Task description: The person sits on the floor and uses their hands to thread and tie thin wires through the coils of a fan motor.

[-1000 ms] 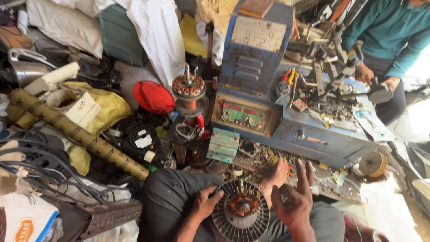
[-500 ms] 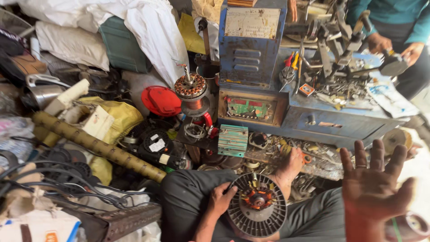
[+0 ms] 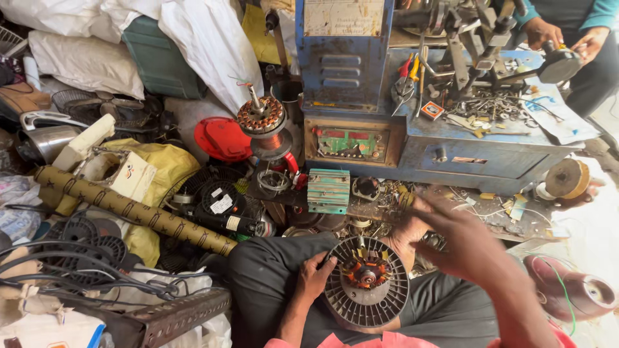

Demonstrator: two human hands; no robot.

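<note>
Copper windings and orange insulation fill the middle of the stator [image 3: 366, 281], which rests on the person's lap. The left hand [image 3: 314, 278] clasps its rim, fingers closed on the edge. The right hand [image 3: 465, 241] hangs open and blurred above the stator's right side, holding nothing. For steady work, the left hand should keep the disc flat on the thigh. Beyond lie a green finned block [image 3: 328, 191], a wound rotor [image 3: 261, 119] and a blue machine [image 3: 361, 84]. Far right, another person's hands [image 3: 548, 35].

A cluttered workshop floor in daylight, with a blue metal workbench [image 3: 490, 154] beside white sacks [image 3: 84, 58].
</note>
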